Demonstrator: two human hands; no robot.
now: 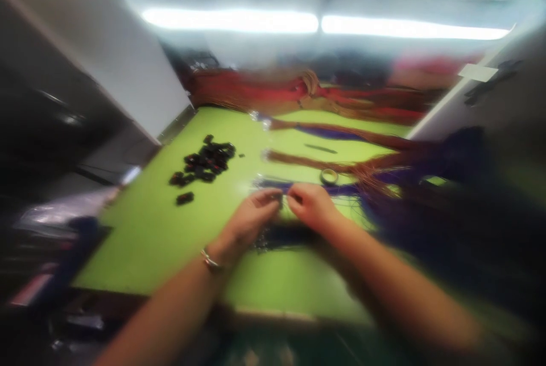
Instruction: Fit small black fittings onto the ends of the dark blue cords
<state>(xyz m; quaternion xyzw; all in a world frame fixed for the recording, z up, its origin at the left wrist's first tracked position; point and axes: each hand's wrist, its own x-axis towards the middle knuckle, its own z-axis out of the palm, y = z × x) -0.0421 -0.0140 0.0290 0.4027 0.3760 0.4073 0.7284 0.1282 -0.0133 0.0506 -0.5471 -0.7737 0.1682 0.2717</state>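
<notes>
Both hands meet over the middle of a green tabletop. My left hand (253,212), with a bracelet at its wrist, is closed on a small black connector (277,200), partly hidden by the fingers. Just to its right, my right hand (313,204) is pinched shut; whatever its fingertips hold is too small and blurred to name. Behind the hands lies a bundle of blue wires (347,189) with pale ends to the left. Another dark blue wire bundle (290,235) lies beneath them. A pile of black connectors (209,161) sits to the left, a single one lying nearer me.
Brown wire bundles (307,161) stretch rightward into a blue mass of wires (426,218). A tape roll (329,177) and a dark pen-like tool (321,148) lie among them. Red wires (256,90) line the back. Pale panels (140,70) flank the green table (140,241).
</notes>
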